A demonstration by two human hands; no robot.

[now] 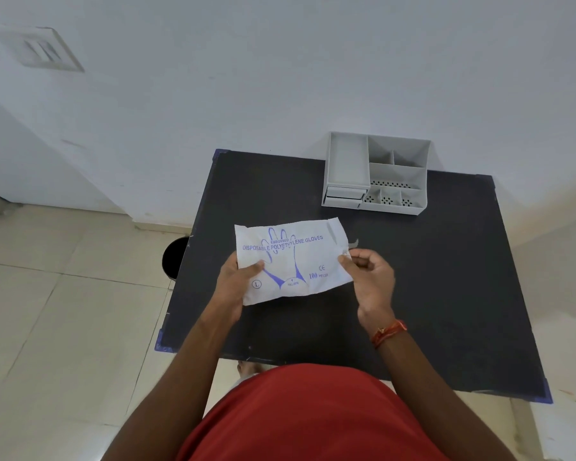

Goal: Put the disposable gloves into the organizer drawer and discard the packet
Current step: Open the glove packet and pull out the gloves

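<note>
Bin [173,257]: dark and round, on the tiled floor [64,311] just beside the table's left edge, partly hidden by it.
Left hand [235,282]: raised over the table, thumb pressed on the front of the packet's lower left corner, the other fingers behind it and out of sight.
Packet [293,262]: white, flat, held in the air between both hands above the table, printed side up and slightly tilted.
Packet print: blue outline of a hand; "EMBOSSED DISPOSABLE POLYETHYLENE GLOVES", "CE", "100 PIECES", "L" in a circle.
Right hand [369,272]: thumb and forefinger pinching the packet's right edge, remaining fingers curled in; red thread band at the wrist.
Table [429,294]: black top with blue corners, set against a pale wall [280,78].
Organizer [376,173]: grey, at the table's far edge, well apart from the packet; open compartments on top, two small drawers closed at its left front.
</note>
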